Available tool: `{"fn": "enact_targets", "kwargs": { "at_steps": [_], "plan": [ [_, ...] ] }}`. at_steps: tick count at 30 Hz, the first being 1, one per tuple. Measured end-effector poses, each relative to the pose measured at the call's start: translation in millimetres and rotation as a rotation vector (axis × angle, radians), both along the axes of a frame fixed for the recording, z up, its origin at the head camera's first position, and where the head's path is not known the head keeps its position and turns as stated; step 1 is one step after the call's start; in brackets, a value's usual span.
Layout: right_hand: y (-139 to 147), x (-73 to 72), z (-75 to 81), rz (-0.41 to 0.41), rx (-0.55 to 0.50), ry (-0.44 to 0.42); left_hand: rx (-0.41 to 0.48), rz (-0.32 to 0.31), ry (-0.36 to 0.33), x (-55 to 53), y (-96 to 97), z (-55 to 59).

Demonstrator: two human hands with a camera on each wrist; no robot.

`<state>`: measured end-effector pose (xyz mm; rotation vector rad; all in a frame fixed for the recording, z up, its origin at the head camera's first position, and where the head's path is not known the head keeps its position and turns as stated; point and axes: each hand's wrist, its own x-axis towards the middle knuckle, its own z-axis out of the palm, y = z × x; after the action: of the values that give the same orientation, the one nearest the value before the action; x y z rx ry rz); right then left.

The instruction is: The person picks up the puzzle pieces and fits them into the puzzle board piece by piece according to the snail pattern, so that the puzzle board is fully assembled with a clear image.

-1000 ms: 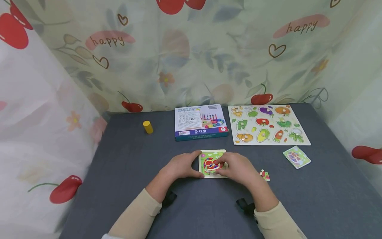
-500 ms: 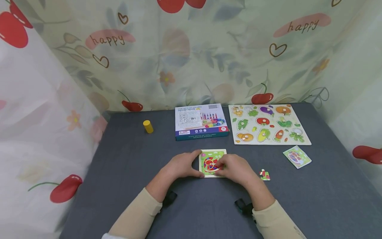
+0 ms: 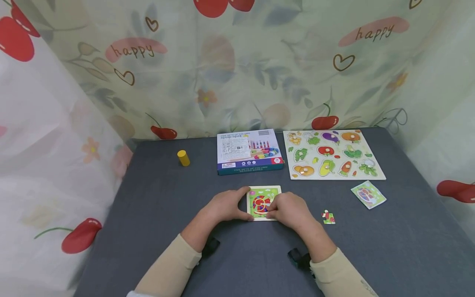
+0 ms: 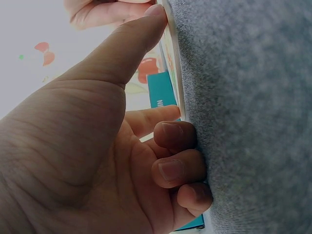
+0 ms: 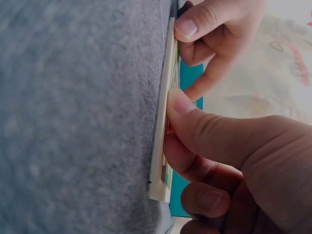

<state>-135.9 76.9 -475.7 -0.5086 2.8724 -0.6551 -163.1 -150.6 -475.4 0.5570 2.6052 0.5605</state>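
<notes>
A small square jigsaw puzzle board [image 3: 264,191] with a pale wooden rim and a colourful round picture lies flat on the dark table. My left hand [image 3: 226,205] holds its left side, thumb at the near corner and index finger at the far one. Over the board's right half, my right hand [image 3: 292,211] pinches a puzzle piece between thumb and index finger. Only a sliver of red from that puzzle piece [image 5: 169,127] shows in the right wrist view; the fingers hide the rest. One loose puzzle piece [image 3: 328,218] lies right of the board.
Behind the board stands a flat box [image 3: 250,168]. A vegetable peg board [image 3: 337,163] lies at the back right, with a picture card [image 3: 369,194] in front of it. A yellow cylinder [image 3: 183,158] stands back left. Patterned cloth [image 3: 237,82] hangs behind.
My right hand has shifted slightly, its fingers lower against the board's right half. The loose piece, partly covered earlier, now shows fully. My left hand stays in place.
</notes>
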Motion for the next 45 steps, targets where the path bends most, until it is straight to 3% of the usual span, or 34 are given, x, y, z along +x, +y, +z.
{"fn": "enact_targets", "kwargs": {
  "at_steps": [8,12,29,45],
  "plan": [
    [-1.0,3.0,1.0,-0.043,-0.040,-0.037,0.001,-0.006,0.003,0.2,-0.7,-2.8],
    [1.8,4.2,4.7,-0.024,-0.057,-0.026,-0.006,-0.008,0.010,0.1,0.1,-0.7],
    [33.2,20.5,53.1,-0.041,-0.210,0.031,-0.012,0.002,-0.001,-0.4,0.7,0.4],
    [80.0,31.7,61.3,-0.078,-0.257,0.030,-0.002,0.002,0.003,1.1,-0.1,-1.0]
  ]
}}
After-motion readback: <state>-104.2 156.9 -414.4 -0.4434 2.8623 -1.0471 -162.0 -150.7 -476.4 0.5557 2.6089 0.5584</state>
